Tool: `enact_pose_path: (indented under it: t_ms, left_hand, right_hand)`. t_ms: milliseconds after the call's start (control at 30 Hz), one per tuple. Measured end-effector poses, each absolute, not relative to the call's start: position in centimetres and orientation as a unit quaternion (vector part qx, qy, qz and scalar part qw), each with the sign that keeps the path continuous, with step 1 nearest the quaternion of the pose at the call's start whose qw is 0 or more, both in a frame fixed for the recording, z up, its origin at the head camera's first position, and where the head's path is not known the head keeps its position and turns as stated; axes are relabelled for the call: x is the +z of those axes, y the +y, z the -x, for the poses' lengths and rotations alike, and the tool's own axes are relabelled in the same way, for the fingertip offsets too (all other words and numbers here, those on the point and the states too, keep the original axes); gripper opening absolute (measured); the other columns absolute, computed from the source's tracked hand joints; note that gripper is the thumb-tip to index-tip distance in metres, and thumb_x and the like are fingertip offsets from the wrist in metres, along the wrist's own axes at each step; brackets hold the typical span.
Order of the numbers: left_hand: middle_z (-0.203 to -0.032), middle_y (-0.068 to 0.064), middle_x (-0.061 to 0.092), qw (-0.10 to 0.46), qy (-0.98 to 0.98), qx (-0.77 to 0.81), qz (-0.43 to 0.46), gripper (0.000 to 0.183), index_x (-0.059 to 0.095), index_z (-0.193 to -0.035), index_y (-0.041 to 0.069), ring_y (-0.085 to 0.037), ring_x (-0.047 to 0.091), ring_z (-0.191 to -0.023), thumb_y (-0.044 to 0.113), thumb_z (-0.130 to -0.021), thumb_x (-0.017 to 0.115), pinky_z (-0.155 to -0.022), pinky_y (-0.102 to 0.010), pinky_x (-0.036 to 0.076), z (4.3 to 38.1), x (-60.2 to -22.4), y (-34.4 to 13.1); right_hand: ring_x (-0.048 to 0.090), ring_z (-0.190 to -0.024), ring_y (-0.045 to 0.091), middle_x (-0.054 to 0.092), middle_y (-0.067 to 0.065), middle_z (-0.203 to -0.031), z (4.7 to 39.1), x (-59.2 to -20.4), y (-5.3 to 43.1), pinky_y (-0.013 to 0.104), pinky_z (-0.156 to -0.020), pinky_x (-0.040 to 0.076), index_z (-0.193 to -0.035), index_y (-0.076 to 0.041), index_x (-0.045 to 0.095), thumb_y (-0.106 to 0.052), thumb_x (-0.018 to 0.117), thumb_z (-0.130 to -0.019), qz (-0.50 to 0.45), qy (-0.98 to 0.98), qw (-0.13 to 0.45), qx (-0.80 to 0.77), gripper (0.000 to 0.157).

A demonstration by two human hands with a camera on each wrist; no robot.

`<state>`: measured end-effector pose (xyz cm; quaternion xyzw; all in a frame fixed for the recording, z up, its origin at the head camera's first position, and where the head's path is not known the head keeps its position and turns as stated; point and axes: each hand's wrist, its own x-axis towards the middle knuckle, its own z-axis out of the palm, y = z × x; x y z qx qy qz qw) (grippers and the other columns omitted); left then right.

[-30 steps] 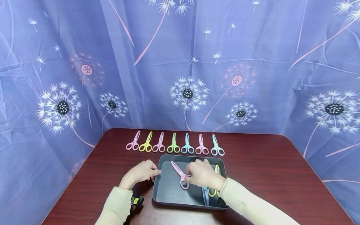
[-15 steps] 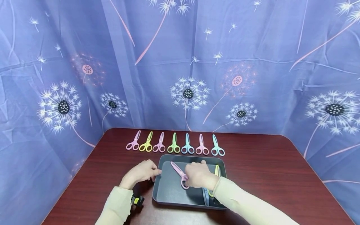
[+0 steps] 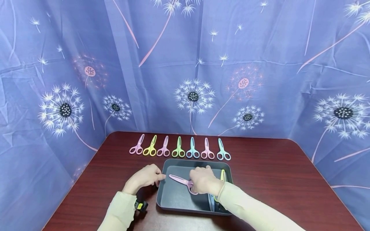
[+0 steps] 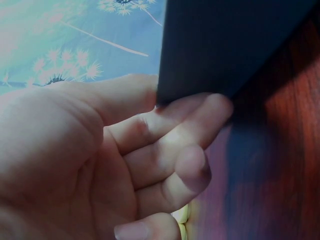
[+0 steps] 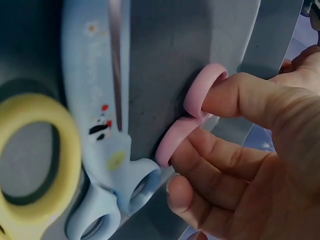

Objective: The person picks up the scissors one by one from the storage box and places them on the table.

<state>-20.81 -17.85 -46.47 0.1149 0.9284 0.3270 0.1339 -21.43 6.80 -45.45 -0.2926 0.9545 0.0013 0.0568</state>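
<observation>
My right hand (image 3: 203,180) is over the dark grey tray (image 3: 176,205) and holds pink scissors (image 3: 180,180), blades pointing left. In the right wrist view, thumb and fingers sit in the pink handle loops (image 5: 177,137). Beside them in the tray lie blue scissors (image 5: 95,90) and yellow scissors (image 5: 65,150); my right wrist and sleeve partly cover both in the head view. At the tray's left side, my left hand (image 3: 147,175) grips the wall, thumb at the rim and fingers against the outside, as the left wrist view (image 4: 150,135) shows.
Behind the tray runs a row of several scissors, from pink ones (image 3: 138,145) and yellow ones (image 3: 151,146) at left to light blue ones (image 3: 222,149) at right. The reddish-brown table (image 3: 274,173) ends at a blue dandelion-print curtain (image 3: 156,102).
The pink scissors' blades have swung counterclockwise, from up-left to nearly straight left. My right hand has shifted slightly left and the left hand stays put on the tray.
</observation>
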Motion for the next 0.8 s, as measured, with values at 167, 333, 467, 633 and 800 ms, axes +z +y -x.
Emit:
enact_pose_path:
  t_ms: [167,333,467,633,800]
  left_hand:
    - [-0.055,0.001,0.062,0.135,0.926,0.333,-0.117,0.032,0.069,-0.063,0.010,-0.013,0.053,-0.050,0.022,-0.093,0.066,-0.051,-0.029,0.040,20.8,-46.5,-17.8]
    - [-0.055,0.000,0.062,0.135,0.924,0.336,-0.118,0.032,0.070,-0.064,0.010,-0.013,0.052,-0.050,0.022,-0.093,0.066,-0.050,-0.028,0.039,20.8,-46.5,-17.8]
    - [-0.056,-0.001,0.062,0.137,0.923,0.339,-0.120,0.032,0.070,-0.064,0.010,-0.013,0.053,-0.050,0.022,-0.093,0.066,-0.050,-0.028,0.040,20.8,-46.5,-17.8]
    - [-0.055,0.000,0.062,0.134,0.923,0.338,-0.123,0.032,0.069,-0.063,0.010,-0.013,0.053,-0.050,0.021,-0.093,0.066,-0.050,-0.029,0.040,20.8,-46.4,-17.8]
    - [-0.054,0.001,0.061,0.133,0.925,0.335,-0.118,0.033,0.069,-0.063,0.009,-0.013,0.053,-0.050,0.021,-0.093,0.066,-0.051,-0.029,0.041,20.8,-46.5,-17.8]
  right_hand:
    - [0.047,-0.062,0.013,0.048,-0.008,-0.060,21.4,-45.3,6.9,0.042,-0.070,0.038,-0.058,-0.021,0.054,-0.028,0.082,-0.069,0.300,0.953,0.046,0.006,0.030]
    - [0.046,-0.062,0.012,0.047,-0.008,-0.058,21.6,-45.1,7.1,0.040,-0.069,0.037,-0.057,-0.023,0.054,-0.030,0.081,-0.068,0.309,0.950,0.038,0.005,0.030]
    - [0.045,-0.060,0.011,0.045,-0.010,-0.053,22.0,-44.6,7.6,0.041,-0.069,0.037,-0.052,-0.025,0.052,-0.028,0.079,-0.066,0.325,0.945,0.023,-0.011,0.031]
    - [0.041,-0.051,0.009,0.035,-0.015,-0.042,22.6,-43.5,8.6,0.041,-0.063,0.036,-0.045,-0.025,0.047,-0.025,0.076,-0.063,0.355,0.933,-0.002,-0.050,0.034]
    - [0.042,-0.060,0.010,0.038,-0.017,-0.047,23.3,-42.4,9.5,0.041,-0.071,0.036,-0.049,-0.027,0.050,-0.031,0.076,-0.065,0.361,0.929,-0.022,-0.076,0.032]
